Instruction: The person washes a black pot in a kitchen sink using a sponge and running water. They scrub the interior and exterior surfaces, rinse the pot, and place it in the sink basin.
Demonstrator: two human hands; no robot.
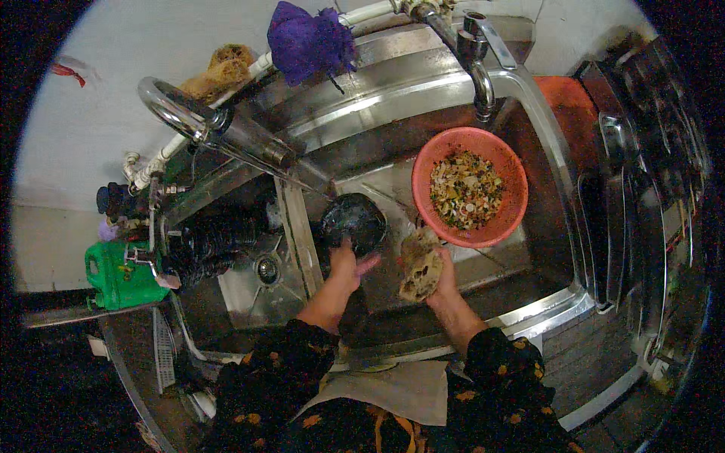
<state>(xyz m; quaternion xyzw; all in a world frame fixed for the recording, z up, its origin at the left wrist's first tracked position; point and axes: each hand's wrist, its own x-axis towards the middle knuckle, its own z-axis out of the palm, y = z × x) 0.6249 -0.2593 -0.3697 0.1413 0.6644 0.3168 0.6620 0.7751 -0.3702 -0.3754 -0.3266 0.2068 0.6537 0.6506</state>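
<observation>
Over the right basin of the stainless-steel sink [498, 266], my left hand [345, 269] grips the near edge of a dark, glossy bowl [354, 221]. Its thumb lies on the bowl, and another finger points out to the right. My right hand [444, 277] is closed around a tan, fibrous scrubber [421, 272], apparently a loofah, held apart from the bowl. Just beyond that hand sits a coral-red plastic colander [513, 175] containing chopped food scraps.
Several black dishes [209, 238] are stacked in the left basin beside a drain [267, 268]. A chrome faucet [476, 68] overhangs the right basin; another curved tap [175, 107] stands left. A green jug [124, 277] is at the left edge. A purple mesh cloth [308, 42] hangs on the wall pipe.
</observation>
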